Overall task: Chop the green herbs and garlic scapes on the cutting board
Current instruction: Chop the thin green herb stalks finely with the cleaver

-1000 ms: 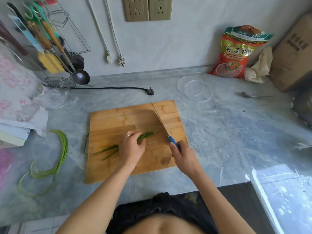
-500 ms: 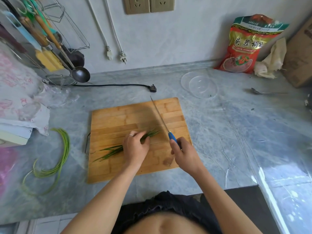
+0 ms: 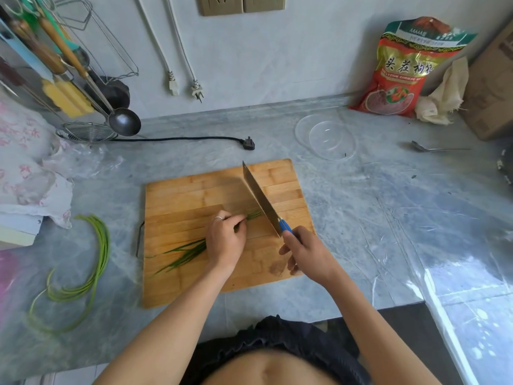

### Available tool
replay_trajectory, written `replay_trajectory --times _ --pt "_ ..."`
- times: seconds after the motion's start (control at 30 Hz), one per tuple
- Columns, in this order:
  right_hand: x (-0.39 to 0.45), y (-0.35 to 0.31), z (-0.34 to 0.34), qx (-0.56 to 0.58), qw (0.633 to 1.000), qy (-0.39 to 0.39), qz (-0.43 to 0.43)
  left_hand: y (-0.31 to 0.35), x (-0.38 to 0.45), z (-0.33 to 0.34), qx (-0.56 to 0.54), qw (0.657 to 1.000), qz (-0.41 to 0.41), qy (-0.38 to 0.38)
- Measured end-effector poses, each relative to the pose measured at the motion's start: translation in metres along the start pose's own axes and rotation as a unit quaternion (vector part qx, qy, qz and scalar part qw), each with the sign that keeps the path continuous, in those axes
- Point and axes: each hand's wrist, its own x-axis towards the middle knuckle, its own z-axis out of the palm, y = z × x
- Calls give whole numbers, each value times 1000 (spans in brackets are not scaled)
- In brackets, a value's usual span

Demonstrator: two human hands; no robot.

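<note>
A wooden cutting board (image 3: 194, 195) lies on the grey counter. Thin green herbs (image 3: 184, 254) stretch across it from lower left to upper right. My left hand (image 3: 225, 240) holds them down with curled fingers, and their tips poke out past the fingertips. My right hand (image 3: 306, 252) grips the blue handle of a cleaver (image 3: 261, 201). Its blade is tilted, with its flat side showing, and meets the herb tips just right of my left hand. A bundle of garlic scapes (image 3: 97, 259) lies curved on the counter left of the board.
A clear glass bowl (image 3: 326, 137) sits behind the board to the right, a spoon (image 3: 433, 148) farther right. A red snack bag (image 3: 402, 70), cloth and cardboard box stand at the back right. A black plug and cord (image 3: 247, 142) lie behind the board. Hanging utensils (image 3: 83, 79) at left.
The cleaver has tilted so its flat side now shows, and its blade sits against the herb tips. My left hand has stayed on the herbs.
</note>
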Motion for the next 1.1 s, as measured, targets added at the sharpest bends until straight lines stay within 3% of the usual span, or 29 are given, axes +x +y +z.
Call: replay_trajectory --times 0.13,0.23,0.4,0.63,0.8,1.1 --pt "6 -7 -4 2 997 -35 64 -2 1 3 42 998 32 -21" --pt "10 -12 0 6 995 -16 99 -3 1 1 65 996 53 -40" --pt "8 -10 10 -97 994 22 50 -2 4 1 79 994 60 -49" --pt "-4 -4 9 -126 990 62 -26 7 12 9 -29 997 -44 -52" --pt "-10 -5 13 -159 985 42 -43 7 15 12 -33 997 -46 -54" --pt "-10 -5 11 -178 983 24 -43 10 5 15 119 992 1 -35"
